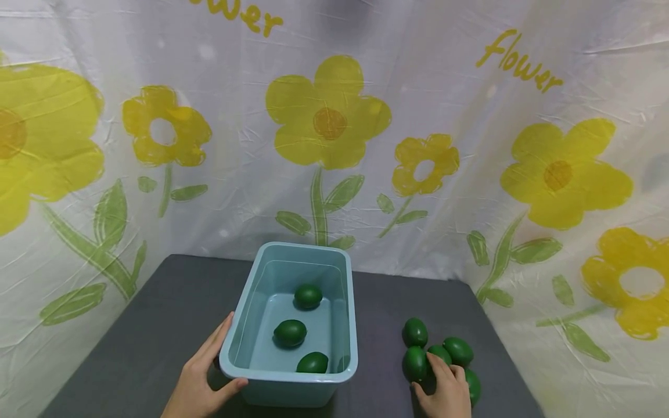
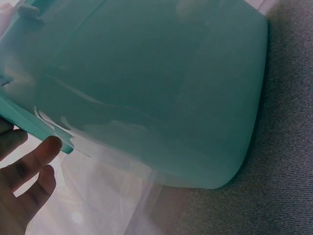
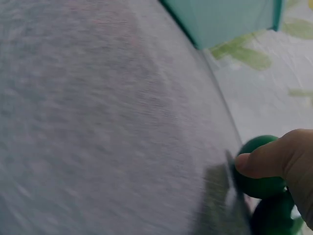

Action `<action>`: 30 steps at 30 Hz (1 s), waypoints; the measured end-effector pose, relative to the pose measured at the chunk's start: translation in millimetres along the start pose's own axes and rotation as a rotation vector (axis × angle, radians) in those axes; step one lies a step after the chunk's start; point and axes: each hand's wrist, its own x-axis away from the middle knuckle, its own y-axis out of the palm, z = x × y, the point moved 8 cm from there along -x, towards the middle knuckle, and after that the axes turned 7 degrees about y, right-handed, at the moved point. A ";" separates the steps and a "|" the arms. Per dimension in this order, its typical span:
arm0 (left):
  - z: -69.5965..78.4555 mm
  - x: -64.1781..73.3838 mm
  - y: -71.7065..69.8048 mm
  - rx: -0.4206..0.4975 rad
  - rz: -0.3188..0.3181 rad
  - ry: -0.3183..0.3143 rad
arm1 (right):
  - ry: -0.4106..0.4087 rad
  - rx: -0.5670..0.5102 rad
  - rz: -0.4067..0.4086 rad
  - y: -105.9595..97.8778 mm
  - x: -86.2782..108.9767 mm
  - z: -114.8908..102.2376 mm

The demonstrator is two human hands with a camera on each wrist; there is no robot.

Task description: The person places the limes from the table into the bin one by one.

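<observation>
A light blue plastic tub stands on the dark table with three green limes in it, one of them a lime near its middle. My left hand holds the tub's near left corner, thumb at the front rim and fingers along the left side. In the left wrist view the fingertips meet the rim. To the right, my right hand is at a cluster of several limes, its thumb and index finger at a lime on the cluster's left. The right wrist view shows the thumb pressed on a lime.
Other limes lie close round the right hand, among them a lime behind and a lime to the right. A white curtain printed with yellow flowers encloses the dark table at the back and sides.
</observation>
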 end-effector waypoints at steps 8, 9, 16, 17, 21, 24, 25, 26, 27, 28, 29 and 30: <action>0.0 0.9 1.8 0.038 0.001 0.007 | -0.008 -0.010 0.068 9.0 0.7 -4.7; -0.2 0.9 1.9 0.042 0.003 0.006 | -0.009 -0.017 0.082 9.1 -0.2 -5.6; -3.6 0.6 3.9 0.035 -0.005 -0.018 | -0.053 -0.034 0.156 9.2 -3.0 -9.1; -4.1 0.6 3.9 0.027 -0.009 -0.023 | -0.056 -0.035 0.157 9.2 -3.0 -9.5; -4.4 1.0 3.4 -0.010 -0.022 -0.035 | -0.050 -0.046 0.147 9.5 -1.9 -10.0; -3.3 0.6 2.7 -0.018 -0.019 -0.024 | -0.021 -0.053 0.120 11.0 -1.9 -9.4; -3.0 0.4 2.5 -0.014 -0.018 -0.020 | -0.006 -0.055 0.107 11.6 -2.4 -9.0; -2.7 0.2 2.3 -0.013 -0.015 -0.017 | 0.012 -0.059 0.093 12.2 -3.2 -8.3; -2.5 -0.1 2.0 -0.015 -0.013 -0.014 | 0.030 -0.062 0.077 12.6 -4.2 -7.5; -2.3 -0.3 1.7 -0.018 -0.010 -0.012 | 0.053 -0.069 0.063 12.9 -5.3 -6.6; -2.1 -0.4 1.5 -0.021 -0.010 -0.013 | 0.077 -0.080 0.049 12.9 -6.5 -5.6; -2.1 -0.6 1.2 -0.021 -0.009 -0.013 | 0.101 -0.097 0.034 12.8 -7.8 -4.7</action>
